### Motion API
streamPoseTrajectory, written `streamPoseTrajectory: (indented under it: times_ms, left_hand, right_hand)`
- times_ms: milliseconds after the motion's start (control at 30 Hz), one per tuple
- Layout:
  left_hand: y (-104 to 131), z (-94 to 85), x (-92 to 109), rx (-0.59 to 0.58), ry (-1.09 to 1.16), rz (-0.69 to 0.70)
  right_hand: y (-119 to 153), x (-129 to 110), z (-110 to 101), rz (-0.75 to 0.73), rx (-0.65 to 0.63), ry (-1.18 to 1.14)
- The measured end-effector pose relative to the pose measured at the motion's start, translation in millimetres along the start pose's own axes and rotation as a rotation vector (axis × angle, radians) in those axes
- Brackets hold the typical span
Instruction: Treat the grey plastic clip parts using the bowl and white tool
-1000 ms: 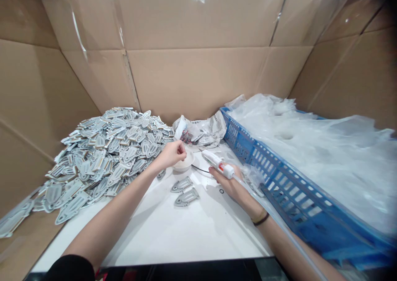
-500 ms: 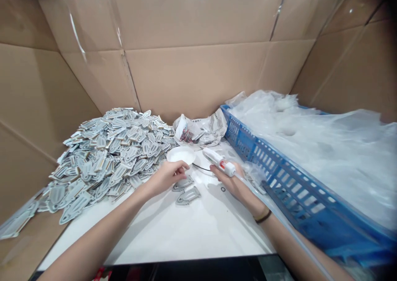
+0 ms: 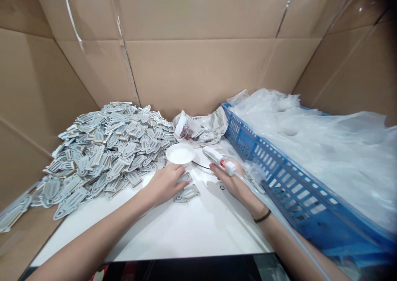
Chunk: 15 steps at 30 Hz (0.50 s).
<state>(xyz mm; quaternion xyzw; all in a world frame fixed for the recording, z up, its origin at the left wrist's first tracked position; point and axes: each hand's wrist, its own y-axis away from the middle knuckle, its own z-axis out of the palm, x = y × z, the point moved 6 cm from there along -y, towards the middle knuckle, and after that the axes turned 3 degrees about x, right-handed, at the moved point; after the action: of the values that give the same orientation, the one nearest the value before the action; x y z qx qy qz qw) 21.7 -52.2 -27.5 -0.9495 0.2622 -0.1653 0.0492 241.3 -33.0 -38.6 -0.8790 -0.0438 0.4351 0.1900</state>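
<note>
Cardboard (image 3: 198, 74) stands behind your worktop (image 3: 192, 231), with a blue crate (image 3: 328, 227) of whitish plastic film (image 3: 304, 148) along the right and a heap of grey pieces (image 3: 108, 148) at left. Your right grip (image 3: 232, 185) is curled around a white tool (image 3: 218, 160). Your left grip (image 3: 166, 184) lies low, just nearer you than the white bowl (image 3: 180, 154), partly covering 2 flat grey parts (image 3: 186, 193) on the worktop; whether it pinches one, I can't tell.

It's a workshop; heaped parts (image 3: 114, 148) show it

The head camera looks forward and down at the table (image 3: 192, 231).
</note>
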Motion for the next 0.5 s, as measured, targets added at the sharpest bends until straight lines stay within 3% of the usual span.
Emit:
streamPoseTrajectory:
  times_ms: [200,333,500]
  left_hand:
    - [-1,10.4,-11,-0.071,0.175,-0.036]
    - [-3,6.7,-10,-0.017,0.36,-0.11]
    - [2,18.9,-5,-0.062,1.087,-0.416]
  right_hand:
    - [1,4,0,0.034,0.012,-0.01]
    - [3,2,-2,0.049,0.015,-0.05]
    - [8,-3,-7,0.173,0.01,-0.093]
